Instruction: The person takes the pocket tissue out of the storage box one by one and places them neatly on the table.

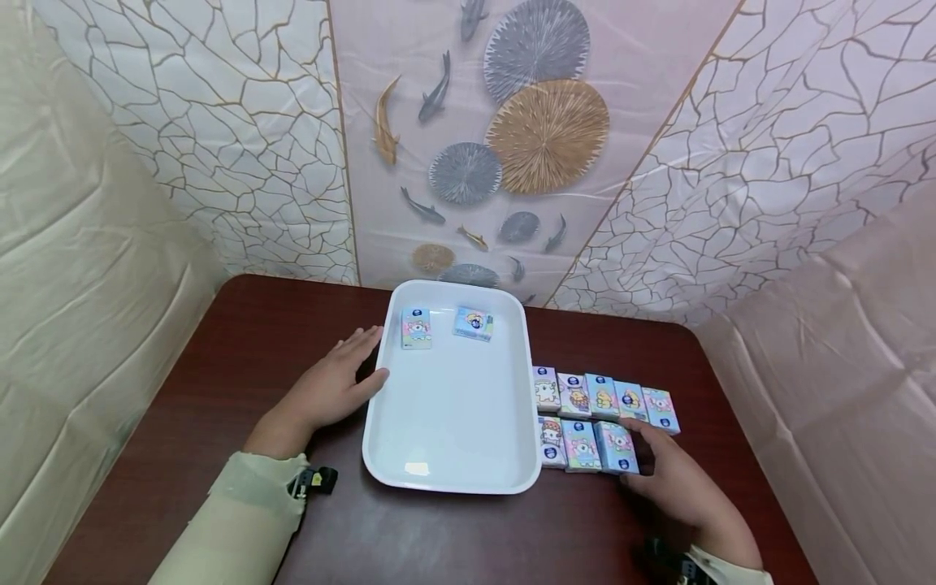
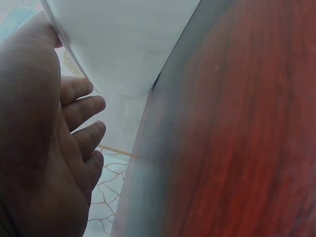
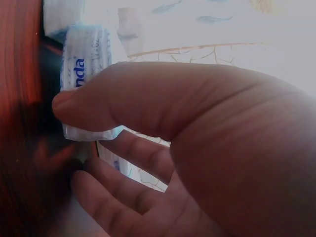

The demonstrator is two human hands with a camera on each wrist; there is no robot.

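A white rectangular tray (image 1: 453, 422) lies on the table with two small pocket tissue packs inside, a pastel one (image 1: 416, 329) at far left and a bluish one (image 1: 474, 323) at far right. My left hand (image 1: 332, 390) touches the tray's left side, fingers fairly straight and thumb by the rim; the left wrist view shows the tray wall (image 2: 123, 44) beside the fingers. On the right, my right hand (image 1: 676, 475) pinches the end tissue pack (image 1: 617, 447) of the front row between thumb and fingers. In the right wrist view the thumb covers part of that pack (image 3: 86, 49).
Right of the tray, more tissue packs stand side by side in two rows, a back row (image 1: 602, 396) and a front row (image 1: 581, 445). The dark wooden table (image 1: 439, 536) meets a patterned cloth backdrop (image 1: 278, 162); pale cloth hangs at both sides.
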